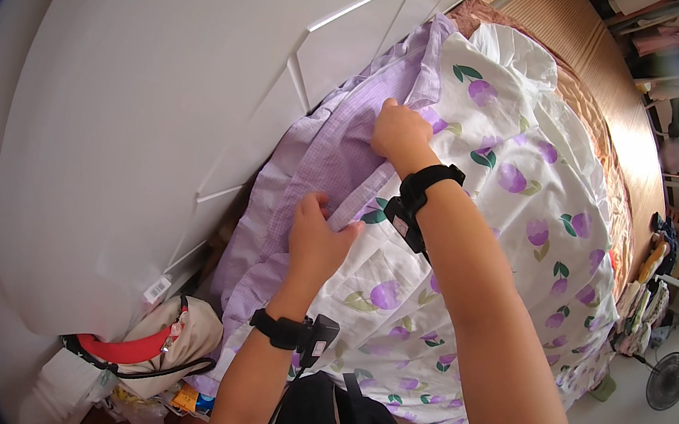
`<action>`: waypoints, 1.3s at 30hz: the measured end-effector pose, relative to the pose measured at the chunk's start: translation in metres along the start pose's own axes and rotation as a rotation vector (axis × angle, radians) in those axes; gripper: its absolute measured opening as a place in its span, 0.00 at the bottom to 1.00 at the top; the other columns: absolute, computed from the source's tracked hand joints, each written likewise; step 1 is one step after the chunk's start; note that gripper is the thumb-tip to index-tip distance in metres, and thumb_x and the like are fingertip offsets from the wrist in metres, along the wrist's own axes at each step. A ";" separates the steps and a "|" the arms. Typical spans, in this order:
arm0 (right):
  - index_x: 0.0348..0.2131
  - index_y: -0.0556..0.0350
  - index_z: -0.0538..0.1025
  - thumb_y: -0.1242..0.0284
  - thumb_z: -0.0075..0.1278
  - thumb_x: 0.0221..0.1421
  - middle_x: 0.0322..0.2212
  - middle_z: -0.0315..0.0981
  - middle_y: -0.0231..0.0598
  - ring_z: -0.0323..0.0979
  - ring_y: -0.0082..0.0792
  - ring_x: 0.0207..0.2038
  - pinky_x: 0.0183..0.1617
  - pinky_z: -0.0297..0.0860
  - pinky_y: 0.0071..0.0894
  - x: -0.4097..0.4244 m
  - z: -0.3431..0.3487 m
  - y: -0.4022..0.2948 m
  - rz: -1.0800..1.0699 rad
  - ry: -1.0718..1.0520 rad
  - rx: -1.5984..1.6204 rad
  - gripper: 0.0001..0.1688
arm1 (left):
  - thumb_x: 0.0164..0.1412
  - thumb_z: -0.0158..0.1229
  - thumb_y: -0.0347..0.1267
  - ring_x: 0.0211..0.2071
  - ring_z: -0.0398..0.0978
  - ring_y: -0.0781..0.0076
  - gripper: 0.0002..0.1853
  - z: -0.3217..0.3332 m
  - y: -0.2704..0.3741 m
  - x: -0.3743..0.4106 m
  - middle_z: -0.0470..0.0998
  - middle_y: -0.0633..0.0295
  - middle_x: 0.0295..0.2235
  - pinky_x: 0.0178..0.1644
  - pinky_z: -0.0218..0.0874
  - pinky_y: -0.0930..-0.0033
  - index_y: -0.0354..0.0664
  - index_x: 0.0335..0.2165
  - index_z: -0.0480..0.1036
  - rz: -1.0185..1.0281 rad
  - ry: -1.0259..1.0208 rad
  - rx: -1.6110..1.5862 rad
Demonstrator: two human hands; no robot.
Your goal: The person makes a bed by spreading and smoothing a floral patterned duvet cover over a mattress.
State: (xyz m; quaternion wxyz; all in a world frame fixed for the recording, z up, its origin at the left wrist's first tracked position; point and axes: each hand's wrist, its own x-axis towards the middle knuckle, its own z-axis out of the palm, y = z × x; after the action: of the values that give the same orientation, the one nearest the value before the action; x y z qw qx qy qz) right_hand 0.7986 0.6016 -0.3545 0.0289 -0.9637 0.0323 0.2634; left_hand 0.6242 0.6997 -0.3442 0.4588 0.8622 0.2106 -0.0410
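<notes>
A white duvet cover with purple tulips (pixel 512 178) is spread over the bed before me. Its lilac gingham side (pixel 328 157) shows along the left, by the wall. My right hand (pixel 403 132) is closed on the folded edge of this cloth, where the lilac side meets the tulip print. Nearer to me, my left hand (pixel 320 242) pinches the same edge between thumb and fingers. Between the two hands the lilac hem runs slantwise. Both wrists wear black straps with small boxes. What lies under the cover is hidden.
A white panelled surface (pixel 151 105) rises close on the left. A beige and red bag (pixel 175 339) stands at the bed's near left corner. Past the cover lie a brown quilted cloth (pixel 617 161) and a bamboo-like mat (pixel 577 30). A fan (pixel 668 381) stands on the floor at right.
</notes>
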 end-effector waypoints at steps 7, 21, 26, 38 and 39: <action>0.36 0.53 0.78 0.70 0.47 0.44 0.40 0.73 0.44 0.73 0.45 0.42 0.43 0.70 0.36 0.005 -0.029 0.018 -0.204 -0.223 -0.209 0.17 | 0.47 0.58 0.28 0.26 0.68 0.47 0.08 -0.015 0.025 -0.003 0.69 0.53 0.25 0.27 0.60 0.56 0.38 0.26 0.65 0.270 -0.126 0.115; 0.25 0.60 0.70 0.74 0.46 0.40 0.24 0.73 0.53 0.71 0.53 0.32 0.37 0.67 0.40 0.027 -0.034 0.004 -0.113 0.423 0.802 0.08 | 0.55 0.55 0.31 0.18 0.69 0.69 0.10 -0.054 -0.024 0.018 0.73 0.58 0.23 0.24 0.60 0.70 0.34 0.32 0.67 -0.052 -0.324 -0.006; 0.25 0.59 0.72 0.73 0.47 0.40 0.25 0.73 0.54 0.71 0.51 0.33 0.39 0.67 0.40 0.049 0.002 -0.012 -0.099 0.395 0.832 0.09 | 0.56 0.54 0.32 0.20 0.63 0.81 0.10 -0.074 -0.022 0.028 0.68 0.66 0.20 0.23 0.57 0.75 0.33 0.30 0.66 -0.282 -0.173 -0.181; 0.45 0.58 0.65 0.71 0.49 0.41 0.29 0.73 0.51 0.73 0.45 0.32 0.40 0.68 0.38 0.038 0.007 -0.028 -0.050 0.264 1.115 0.28 | 0.59 0.49 0.36 0.21 0.68 0.61 0.14 -0.075 -0.063 0.022 0.73 0.48 0.23 0.29 0.61 0.66 0.32 0.28 0.67 -0.183 0.049 -0.023; 0.51 0.56 0.61 0.71 0.49 0.42 0.31 0.73 0.52 0.72 0.44 0.33 0.40 0.68 0.37 0.036 0.004 -0.024 0.018 0.184 1.232 0.34 | 0.59 0.50 0.35 0.21 0.68 0.61 0.14 -0.075 -0.063 0.022 0.73 0.48 0.22 0.29 0.61 0.66 0.32 0.29 0.67 -0.153 0.063 -0.016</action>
State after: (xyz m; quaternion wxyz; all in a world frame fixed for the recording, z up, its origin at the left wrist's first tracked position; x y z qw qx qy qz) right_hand 0.8296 0.6241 -0.3757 0.5745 -0.7884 0.1891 0.1125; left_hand 0.6093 0.7983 -0.3556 0.4545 0.8408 0.2904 -0.0472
